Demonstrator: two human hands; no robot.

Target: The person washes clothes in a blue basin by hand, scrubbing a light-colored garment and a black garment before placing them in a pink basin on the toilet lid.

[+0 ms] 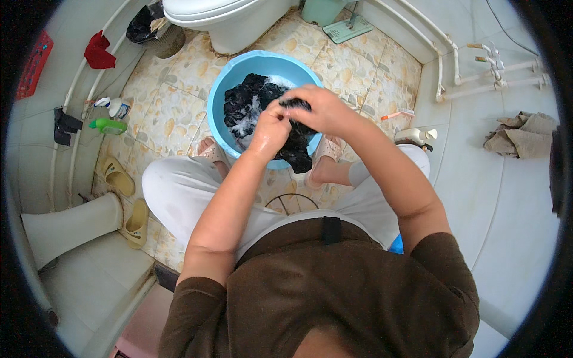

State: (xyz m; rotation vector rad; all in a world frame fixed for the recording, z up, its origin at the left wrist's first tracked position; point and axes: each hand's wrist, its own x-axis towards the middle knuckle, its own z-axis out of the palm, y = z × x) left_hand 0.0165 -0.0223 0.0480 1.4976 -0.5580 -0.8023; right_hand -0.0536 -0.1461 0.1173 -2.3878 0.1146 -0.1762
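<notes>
A light blue plastic basin (216,127) stands on the floor between my feet, with soapy water and wet black cloth (244,96) inside. My left hand (271,127) and my right hand (320,107) meet above the basin's right half. Both grip a bunched part of a black garment (297,152), whose lower end hangs over the near rim. White suds (250,118) cling to the cloth in the water. The fingers overlap and blur slightly, so the exact hold of each is partly hidden.
A toilet (233,27) and a bin (168,42) stand beyond the basin. A green bottle (109,126) and a white spray bottle (118,108) are at left, near yellow slippers (120,178). An orange-handled brush (398,114) lies at right, below wall pipes (483,83).
</notes>
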